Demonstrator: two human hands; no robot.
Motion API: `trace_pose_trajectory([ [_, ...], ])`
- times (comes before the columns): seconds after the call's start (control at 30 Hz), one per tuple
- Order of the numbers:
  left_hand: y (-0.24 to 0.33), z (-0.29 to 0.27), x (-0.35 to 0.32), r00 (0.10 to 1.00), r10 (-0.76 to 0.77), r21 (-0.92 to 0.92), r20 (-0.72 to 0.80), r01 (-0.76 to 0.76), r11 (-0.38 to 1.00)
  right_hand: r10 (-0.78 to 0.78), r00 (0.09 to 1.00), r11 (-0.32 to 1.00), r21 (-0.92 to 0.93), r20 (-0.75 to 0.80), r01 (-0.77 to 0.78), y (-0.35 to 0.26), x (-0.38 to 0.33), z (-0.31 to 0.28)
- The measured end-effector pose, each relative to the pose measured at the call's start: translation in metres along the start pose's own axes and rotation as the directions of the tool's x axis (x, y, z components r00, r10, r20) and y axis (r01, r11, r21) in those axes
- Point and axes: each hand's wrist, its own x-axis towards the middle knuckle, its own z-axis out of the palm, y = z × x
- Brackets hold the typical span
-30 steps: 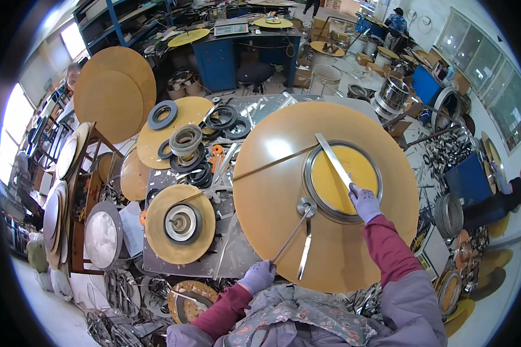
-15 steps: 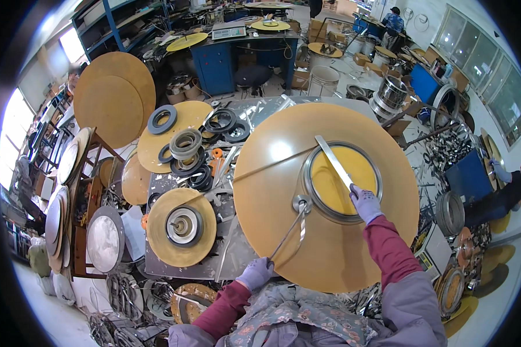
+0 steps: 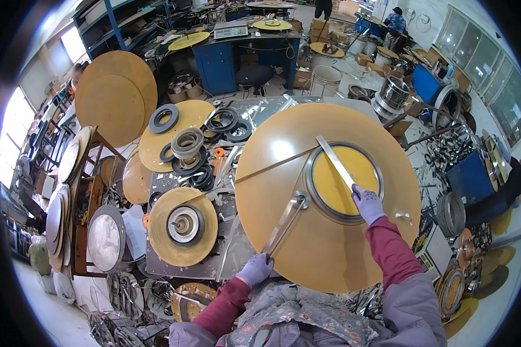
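Note:
A big round tan board fills the middle of the bench, with a metal ring lying around a yellow disc on it. My right hand, in a lavender glove, grips a flat metal bar that lies across the ring's left part. My gloved left hand, at the board's near edge, is closed on a thin rod. The rod runs up to a small round metal roller beside the ring. A flat strip runs alongside the rod. A dark band stretches leftward from the ring.
Left of the board stands a smaller tan disc with a wound metal reel. Beyond it lie several dark rings and a pale ring stack. A small shiny scrap is on the board's right. Another person's arm shows far right.
The twisted strip that dangled from the roller now lies straight beside the rod, toward my left hand. A shiny scrap has appeared on the board's right. Both hands stay nearly in place.

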Motion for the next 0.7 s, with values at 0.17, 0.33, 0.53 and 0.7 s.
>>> trace_pose_trajectory([
  [0.17,0.008,0.002,0.003,1.0,0.003,0.004,0.016,-0.003,1.0,-0.017,1.0,0.999,0.041,-0.014,0.018,0.009,0.005,0.016],
  [0.33,0.007,-0.003,0.003,0.997,-0.072,-0.04,0.04,0.074,0.996,-0.063,0.995,0.998,0.021,-0.072,0.065,0.014,0.004,0.025],
  [0.53,0.02,-0.013,0.0,0.999,-0.046,-0.05,0.027,0.047,0.998,-0.037,0.997,0.998,0.041,-0.072,0.04,0.016,-0.001,0.024],
  [0.7,-0.005,-0.007,0.015,0.996,-0.084,-0.047,-0.038,0.082,0.996,-0.058,0.997,0.998,0.029,-0.046,0.06,0.019,0.003,0.029],
])
